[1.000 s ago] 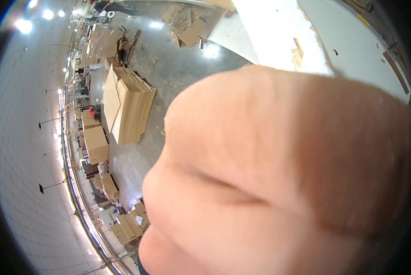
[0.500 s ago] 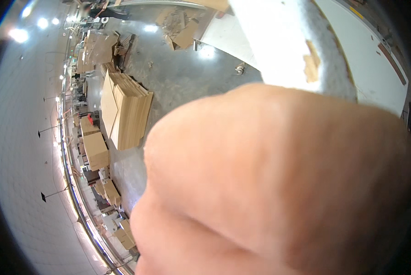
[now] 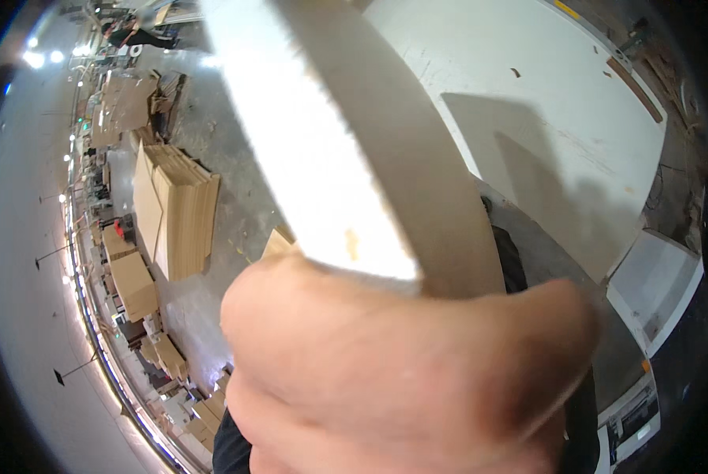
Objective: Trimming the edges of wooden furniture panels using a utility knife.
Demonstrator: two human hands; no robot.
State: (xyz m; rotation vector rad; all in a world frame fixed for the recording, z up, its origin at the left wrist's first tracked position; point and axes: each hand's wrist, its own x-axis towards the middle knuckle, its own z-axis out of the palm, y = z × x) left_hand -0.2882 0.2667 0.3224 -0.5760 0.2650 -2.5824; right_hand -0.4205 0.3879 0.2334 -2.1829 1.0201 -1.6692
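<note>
Very close to the camera, a curled hand, by its shape my right hand, fills the lower middle of the head view. Its fingers are wrapped at the near end of a long board. The board has a bright white edge with a small tan chipped spot, and a shaded grey-brown face. From the hand it rises toward the upper left and leaves the picture at the top. What lies inside the grip is hidden. My left hand does not show.
A large white tabletop with brown scraps and shadows lies at the right. An open white box stands beyond its corner. Stacked cardboard sheets stand on the grey floor at left. Far off at the upper left, a person in dark clothes stands.
The hand has moved lower and slightly left, looking smaller. The board has swung left, so more of its shaded face shows. The view has shifted, revealing more tabletop and the white box.
</note>
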